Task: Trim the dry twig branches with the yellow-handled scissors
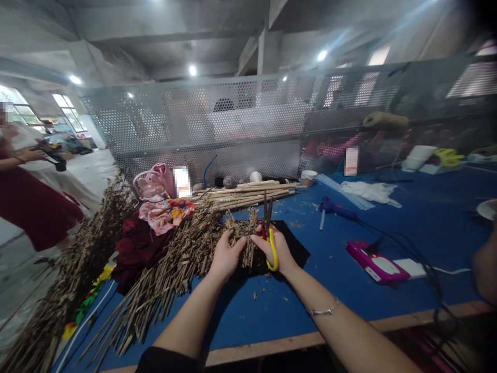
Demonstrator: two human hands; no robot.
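Observation:
A small bundle of dried stalks (250, 248) is held between both hands above the blue table. My left hand (227, 254) has its thumb and fingers closed on the bundle's left side. On the right side, my right hand (276, 249) pinches the same bundle and also carries scissors (273, 248) with yellow and red handles, their blades pointing up. Beneath the hands lies a black sheet (293, 243). To the left, a large heap of dried stalks (171, 264) spreads toward the table's front edge.
Pale sticks (248, 194) lie behind the hands. A glue gun (336, 209), a magenta device (376, 261) and cables are on the right. Dark red cloth (142, 248) and a pink bag (155, 181) sit left. A person (33, 191) stands far left.

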